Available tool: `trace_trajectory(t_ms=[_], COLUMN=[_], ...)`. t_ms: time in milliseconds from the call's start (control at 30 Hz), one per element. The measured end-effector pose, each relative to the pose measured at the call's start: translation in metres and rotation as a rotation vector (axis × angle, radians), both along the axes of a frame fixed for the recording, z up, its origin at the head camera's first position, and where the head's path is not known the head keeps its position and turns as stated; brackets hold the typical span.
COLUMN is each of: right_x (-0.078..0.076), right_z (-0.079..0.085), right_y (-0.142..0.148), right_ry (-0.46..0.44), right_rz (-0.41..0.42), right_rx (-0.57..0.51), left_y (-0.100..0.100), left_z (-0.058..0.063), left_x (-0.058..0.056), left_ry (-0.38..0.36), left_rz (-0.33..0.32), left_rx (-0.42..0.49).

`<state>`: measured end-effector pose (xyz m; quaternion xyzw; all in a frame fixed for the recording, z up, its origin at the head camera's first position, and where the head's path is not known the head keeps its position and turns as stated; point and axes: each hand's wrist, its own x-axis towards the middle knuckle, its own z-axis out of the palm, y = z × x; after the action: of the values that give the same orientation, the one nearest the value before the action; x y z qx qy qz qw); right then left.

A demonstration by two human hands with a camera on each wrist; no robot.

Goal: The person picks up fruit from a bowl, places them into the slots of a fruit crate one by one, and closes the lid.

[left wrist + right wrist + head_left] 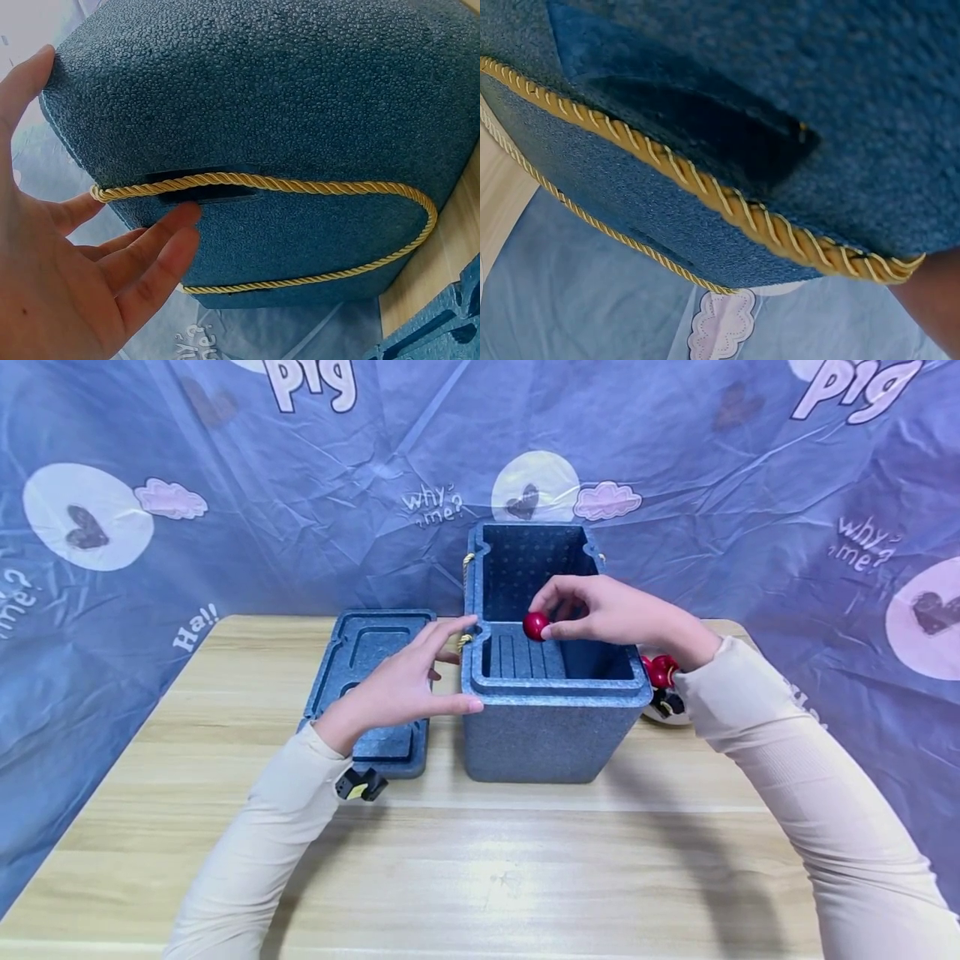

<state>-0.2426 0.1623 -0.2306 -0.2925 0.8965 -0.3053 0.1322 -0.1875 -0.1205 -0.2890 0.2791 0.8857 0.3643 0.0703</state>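
Observation:
A blue-grey foam box [547, 739] stands uncovered on the table. Over its opening my right hand [603, 610] pinches a small shiny red ball [535, 627] between thumb and fingers. My left hand [401, 681] is at the box's left side, thumb at the front corner and fingers spread along the rim. In the left wrist view, this hand [82, 277] has loosely bent fingers beside a gold rope [300, 185] on the box wall. The right wrist view shows another gold rope [667, 169] and a dark slot; the ball is hidden there.
Left of the box lies its lid [386, 647]. To the right, partly hidden by the box and sleeve, a light-coloured dish [666, 718] holds red items [662, 671] and a black item. A printed blue cloth [300, 543] hangs behind the table [487, 860].

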Motion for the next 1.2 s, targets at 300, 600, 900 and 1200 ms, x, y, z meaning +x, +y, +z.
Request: trace_trajectory(t_ms=[300, 600, 900, 1200], right_x=[-0.0012, 0.0011, 0.0005, 0.0051], right_z=[-0.0051, -0.0066, -0.0078, -0.002], right_y=[-0.0034, -0.0042, -0.0034, 0.0005], right_ry=[0.043, 0.118, 0.133, 0.074], right_rz=[0.02, 0.042, 0.055, 0.035], right_rx=[0.007, 0.084, 0.078, -0.018], left_y=[0.0003, 0.0013, 0.0014, 0.0005], left_z=[0.0013, 0.0014, 0.0011, 0.0012], left_x=[0.0006, 0.0008, 0.0001, 0.0016], left_ry=[-0.003, -0.013, -0.007, -0.004], left_rz=[-0.001, -0.004, -0.01, -0.008], left_rx=[0.009, 0.011, 0.018, 0.005])
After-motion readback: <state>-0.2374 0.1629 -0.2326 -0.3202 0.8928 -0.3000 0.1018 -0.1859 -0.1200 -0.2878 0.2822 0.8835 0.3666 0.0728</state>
